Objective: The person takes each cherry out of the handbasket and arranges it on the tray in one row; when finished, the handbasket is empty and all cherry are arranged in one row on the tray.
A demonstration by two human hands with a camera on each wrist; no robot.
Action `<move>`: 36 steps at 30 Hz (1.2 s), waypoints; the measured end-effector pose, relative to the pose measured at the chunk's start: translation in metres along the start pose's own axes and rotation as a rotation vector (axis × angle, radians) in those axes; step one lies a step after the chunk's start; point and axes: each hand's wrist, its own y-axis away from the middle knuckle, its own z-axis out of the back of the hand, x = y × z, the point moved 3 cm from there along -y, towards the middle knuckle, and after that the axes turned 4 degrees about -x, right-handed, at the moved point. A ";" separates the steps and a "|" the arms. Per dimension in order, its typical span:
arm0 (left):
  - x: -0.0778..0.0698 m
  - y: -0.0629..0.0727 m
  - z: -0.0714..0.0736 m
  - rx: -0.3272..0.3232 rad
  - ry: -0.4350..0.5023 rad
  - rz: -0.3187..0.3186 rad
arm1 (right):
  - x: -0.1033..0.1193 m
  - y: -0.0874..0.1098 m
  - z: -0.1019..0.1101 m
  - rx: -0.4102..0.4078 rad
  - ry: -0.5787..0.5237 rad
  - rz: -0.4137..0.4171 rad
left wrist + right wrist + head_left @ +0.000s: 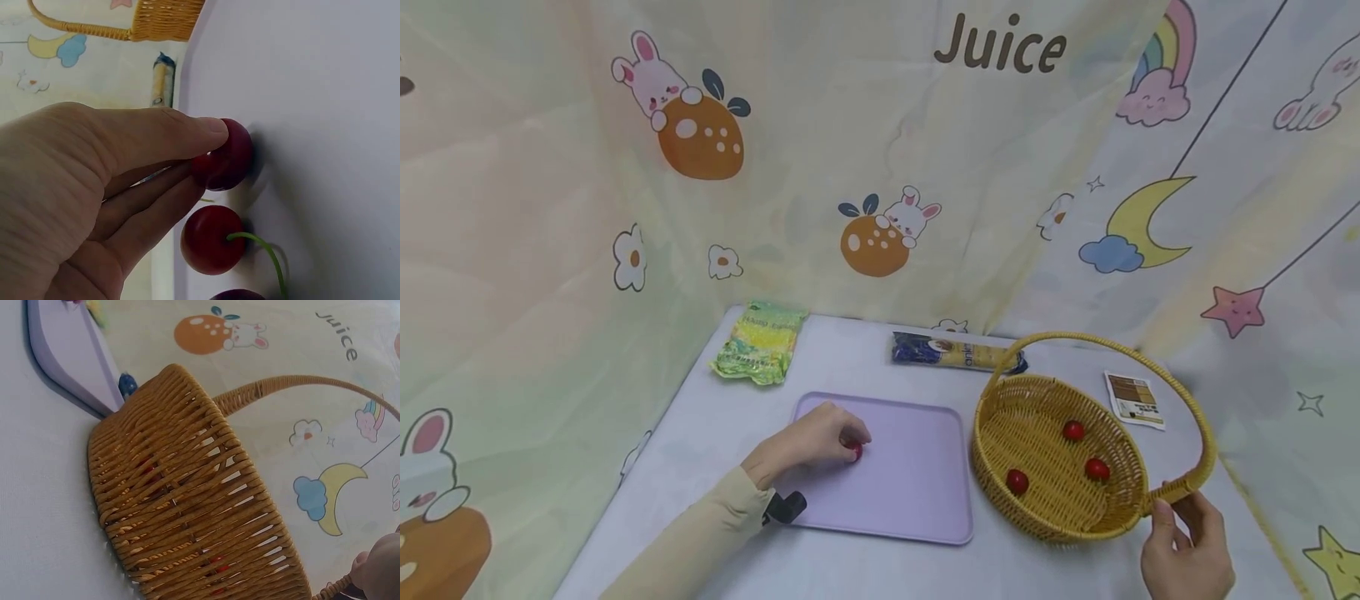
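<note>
Hands [1191, 546] [820, 436] apart, cherry [232, 157] pinched in left

We record glossy dark-red cherries [211, 244], a plain lilac tray [913, 467] and a golden-brown woven basket [1047, 450]. We note a white worktop [696, 442] and pale backdrop [805, 125] printed with white rabbits [907, 218].

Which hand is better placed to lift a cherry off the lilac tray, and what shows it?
The left hand, most likely: it pinches a cherry at the lilac tray, while the right hand holds the basket handle.
</note>
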 end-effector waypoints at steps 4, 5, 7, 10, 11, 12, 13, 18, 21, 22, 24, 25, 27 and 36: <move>-0.001 -0.001 0.001 0.001 -0.009 -0.018 | -0.001 -0.001 0.001 -0.006 0.002 -0.001; -0.001 -0.001 0.001 0.000 -0.011 -0.021 | -0.001 -0.001 0.001 -0.007 0.005 -0.003; -0.003 -0.001 0.003 -0.004 -0.025 -0.020 | -0.001 -0.002 0.001 -0.010 0.018 -0.006; -0.005 -0.002 0.008 -0.011 -0.022 0.011 | 0.000 -0.003 0.001 -0.015 0.036 -0.004; -0.006 -0.003 0.009 -0.014 -0.015 0.018 | 0.000 -0.003 0.001 -0.016 0.049 -0.004; -0.008 -0.004 0.011 -0.018 -0.003 0.026 | 0.001 -0.003 0.001 -0.017 0.056 -0.003; -0.009 -0.006 0.012 -0.022 0.018 0.026 | 0.001 -0.003 0.001 -0.017 0.063 -0.002; -0.021 -0.020 0.011 -0.006 0.208 0.018 | 0.002 -0.004 0.003 -0.015 0.067 -0.001; -0.031 -0.033 0.004 0.008 0.380 0.031 | 0.001 -0.004 0.003 -0.013 0.072 0.003; -0.034 -0.037 0.001 0.008 0.439 0.038 | 0.001 -0.004 0.003 -0.012 0.071 0.002; -0.040 -0.047 -0.006 0.005 0.534 0.037 | 0.001 -0.004 0.003 -0.011 0.073 0.005; -0.043 -0.053 -0.009 0.003 0.567 0.032 | 0.001 -0.004 0.003 -0.008 0.073 0.006; -0.050 -0.063 -0.017 0.005 0.628 0.020 | 0.001 -0.004 0.002 -0.005 0.062 0.012; -0.085 -0.110 -0.047 0.072 0.744 -0.024 | 0.000 -0.001 0.000 -0.010 0.010 0.065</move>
